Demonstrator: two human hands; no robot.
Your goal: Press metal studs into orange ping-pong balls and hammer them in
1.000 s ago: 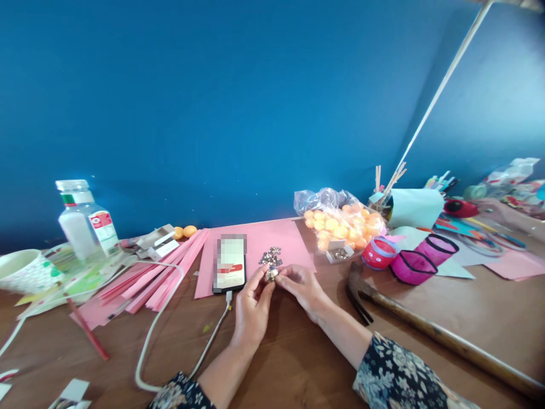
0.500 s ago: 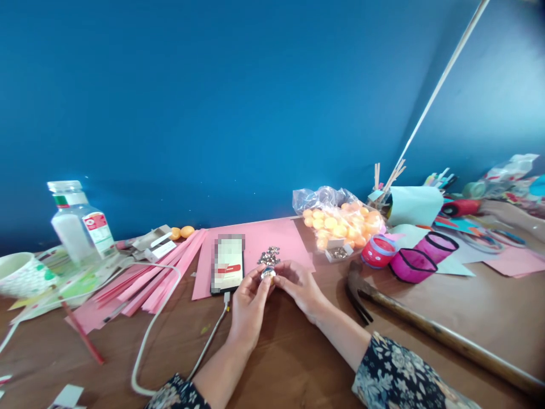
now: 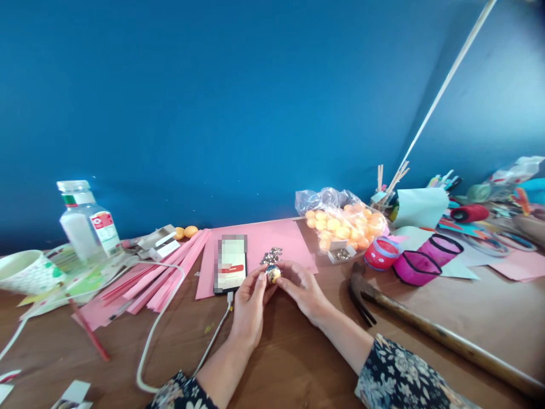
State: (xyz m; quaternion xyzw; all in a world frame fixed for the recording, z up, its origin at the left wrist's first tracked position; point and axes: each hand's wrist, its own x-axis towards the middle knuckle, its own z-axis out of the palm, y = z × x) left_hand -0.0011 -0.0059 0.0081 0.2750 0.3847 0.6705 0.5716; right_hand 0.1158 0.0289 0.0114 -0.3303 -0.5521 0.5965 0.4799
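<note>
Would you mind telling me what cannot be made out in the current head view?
All in the head view:
Shiny round object: part of its surface, covered by the left hand and right hand.
Phone: most screen content, blurred by pixelation.
Small metallic pieces: their exact number and shapes, too small and heaped together.
Hammer: its lower end, cut off by the right edge.

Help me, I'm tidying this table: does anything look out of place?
Perhaps the wooden-handled metal claw hammer beside two magenta, black-rimmed cylinders: bulky among crafts. Small shiny metal pieces heaped loose on pink paper may be spilled.
</note>
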